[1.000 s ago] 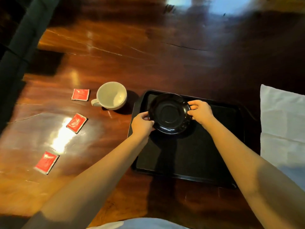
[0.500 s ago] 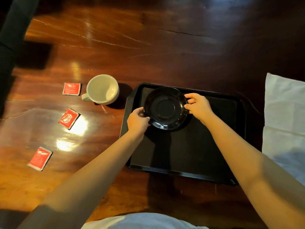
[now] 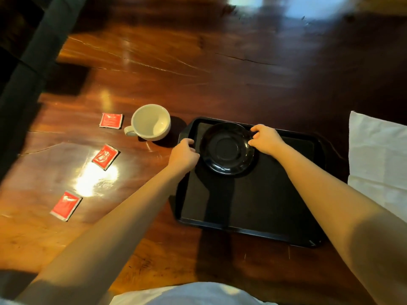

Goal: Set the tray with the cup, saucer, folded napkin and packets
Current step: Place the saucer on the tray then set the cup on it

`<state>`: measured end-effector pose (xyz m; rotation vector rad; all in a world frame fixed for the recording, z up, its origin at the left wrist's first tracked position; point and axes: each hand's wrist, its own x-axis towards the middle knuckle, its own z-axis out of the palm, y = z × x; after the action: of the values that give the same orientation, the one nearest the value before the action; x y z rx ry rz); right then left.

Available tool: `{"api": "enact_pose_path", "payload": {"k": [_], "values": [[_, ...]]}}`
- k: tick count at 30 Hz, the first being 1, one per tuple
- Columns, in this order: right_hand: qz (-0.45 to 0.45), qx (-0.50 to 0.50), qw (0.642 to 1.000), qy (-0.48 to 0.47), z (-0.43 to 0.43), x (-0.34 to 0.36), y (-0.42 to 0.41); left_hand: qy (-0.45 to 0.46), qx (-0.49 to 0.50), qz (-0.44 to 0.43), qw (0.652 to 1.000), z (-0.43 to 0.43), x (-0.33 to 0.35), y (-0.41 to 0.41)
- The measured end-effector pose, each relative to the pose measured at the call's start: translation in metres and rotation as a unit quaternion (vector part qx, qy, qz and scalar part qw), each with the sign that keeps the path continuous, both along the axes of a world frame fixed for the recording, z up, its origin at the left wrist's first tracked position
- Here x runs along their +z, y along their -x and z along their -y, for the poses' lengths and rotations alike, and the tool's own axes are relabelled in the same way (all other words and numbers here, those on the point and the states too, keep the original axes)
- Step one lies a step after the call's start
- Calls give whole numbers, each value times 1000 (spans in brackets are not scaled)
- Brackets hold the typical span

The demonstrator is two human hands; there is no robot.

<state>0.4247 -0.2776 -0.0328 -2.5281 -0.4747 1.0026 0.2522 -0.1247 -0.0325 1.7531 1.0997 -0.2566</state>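
Glossy black round saucer [image 3: 226, 148] sits in far-left corner of matte black rectangular tray [image 3: 253, 203]. Left hand [image 3: 184, 155] curled at its left rim, right hand [image 3: 265, 139] pinching the right rim; actual contact hard to make out. Cream cup [image 3: 150, 122], three red foil packets [image 3: 105, 156] on polished wood table [image 3: 198, 73]; print unreadable. White napkin [image 3: 378, 164] cut off right.

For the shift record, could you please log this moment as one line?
saucer on tray, far-left | left hand, right hand at its rim | cup, three packets, napkin off tray
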Motion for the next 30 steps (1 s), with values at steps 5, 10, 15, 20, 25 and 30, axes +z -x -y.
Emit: {"api": "enact_pose_path", "payload": {"k": [5, 10, 15, 20, 25, 30], "values": [[64, 120, 991, 20, -41, 26, 6, -63, -48, 13, 997, -37, 21, 23], [71, 235, 968, 53, -94, 31, 33, -69, -100, -52, 991, -75, 23, 58], [85, 295, 949, 78, -140, 23, 65, -108, -105, -110, 982, -111, 16, 84], [100, 307, 943, 80, -169, 17, 74, -121, -64, -132, 982, -140, 7, 89], [91, 310, 942, 90, -184, 3, 68, -139, -65, -84, 985, -158, 0, 76], [84, 339, 935, 60, -193, -14, 61, -127, -29, -26, 991, -164, -9, 62]]}}
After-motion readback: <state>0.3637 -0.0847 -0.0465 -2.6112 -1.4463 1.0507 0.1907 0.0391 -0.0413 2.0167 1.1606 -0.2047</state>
